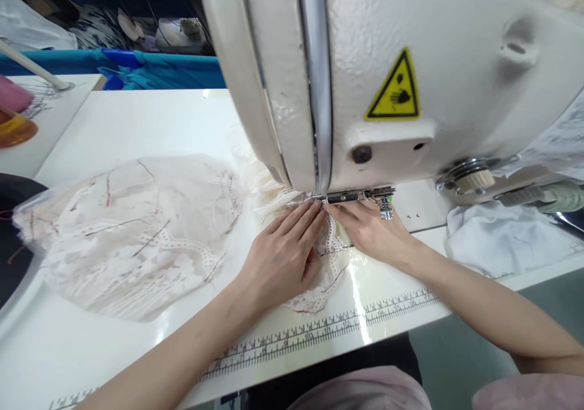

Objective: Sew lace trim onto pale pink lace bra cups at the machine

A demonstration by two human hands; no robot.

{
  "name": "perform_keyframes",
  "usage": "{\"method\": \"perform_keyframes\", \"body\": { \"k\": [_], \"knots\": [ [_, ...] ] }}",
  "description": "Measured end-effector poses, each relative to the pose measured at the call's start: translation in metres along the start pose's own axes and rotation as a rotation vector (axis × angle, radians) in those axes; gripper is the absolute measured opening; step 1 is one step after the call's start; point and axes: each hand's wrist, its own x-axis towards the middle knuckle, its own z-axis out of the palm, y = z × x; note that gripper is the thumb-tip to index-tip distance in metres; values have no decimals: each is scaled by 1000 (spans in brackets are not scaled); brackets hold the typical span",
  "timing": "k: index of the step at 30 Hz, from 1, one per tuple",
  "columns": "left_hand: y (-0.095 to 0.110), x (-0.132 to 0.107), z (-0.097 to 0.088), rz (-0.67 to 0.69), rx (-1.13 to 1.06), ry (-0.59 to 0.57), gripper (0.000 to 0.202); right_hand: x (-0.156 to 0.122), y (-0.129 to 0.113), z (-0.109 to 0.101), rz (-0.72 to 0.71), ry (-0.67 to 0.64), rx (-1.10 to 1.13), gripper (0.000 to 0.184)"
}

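My left hand (283, 252) lies flat on a strip of white lace trim (314, 297), fingers together and pointing at the presser foot (351, 197) of a white sewing machine (410, 69). My right hand (369, 227) presses the same lace from the right, its fingertips right by the foot. Both hands hold the fabric down against the table; the needle itself is hidden behind the machine head.
A pile of sheer lace fabric (132, 233) in a clear bag lies left of my hands. A printed ruler (319, 331) runs along the white table's (150, 118) front edge. White cloth (497, 239) sits at the right, blue fabric (150, 69) behind.
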Motion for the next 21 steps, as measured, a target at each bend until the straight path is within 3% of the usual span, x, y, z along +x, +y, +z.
{"method": "perform_keyframes", "body": {
  "k": [8, 21],
  "knots": [
    [1, 0, -1, 23, 15, 39, 52, 0, -1, 2, -5, 87, -43, 38],
    [-1, 1, 1, 1, 29, 59, 53, 2, 0, 4, 6, 45, -43, 40]
  ]
}}
